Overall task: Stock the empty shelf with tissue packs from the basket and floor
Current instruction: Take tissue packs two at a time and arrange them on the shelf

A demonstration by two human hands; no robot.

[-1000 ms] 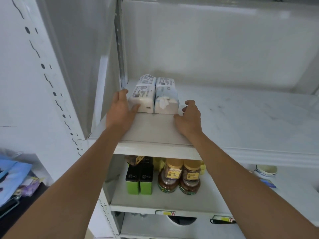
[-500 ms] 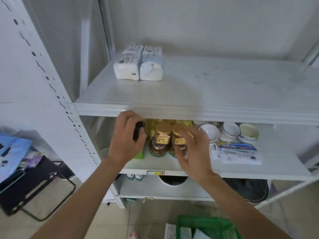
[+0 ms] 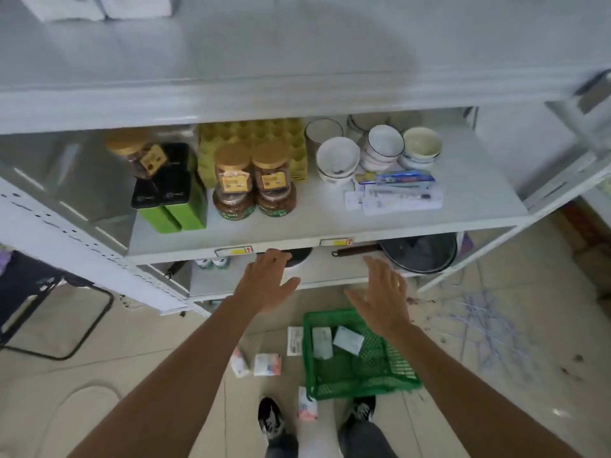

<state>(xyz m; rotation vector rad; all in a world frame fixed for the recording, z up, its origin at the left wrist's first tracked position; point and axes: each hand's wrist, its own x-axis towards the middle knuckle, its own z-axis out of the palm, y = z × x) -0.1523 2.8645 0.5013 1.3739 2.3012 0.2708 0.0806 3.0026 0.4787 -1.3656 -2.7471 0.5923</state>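
Below both spread, empty hands, left [image 3: 269, 282] and right [image 3: 383, 292], tissue packs [image 3: 334, 338] lie in the green basket [image 3: 360, 385].

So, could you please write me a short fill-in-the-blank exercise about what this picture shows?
1. The basket on the floor is ____ in colour.
2. Inside the basket lie ____ tissue packs.
3. The left hand and right hand both hold ____.
4. The two front jars have ____ lids.

Missing words: green; two; nothing; gold
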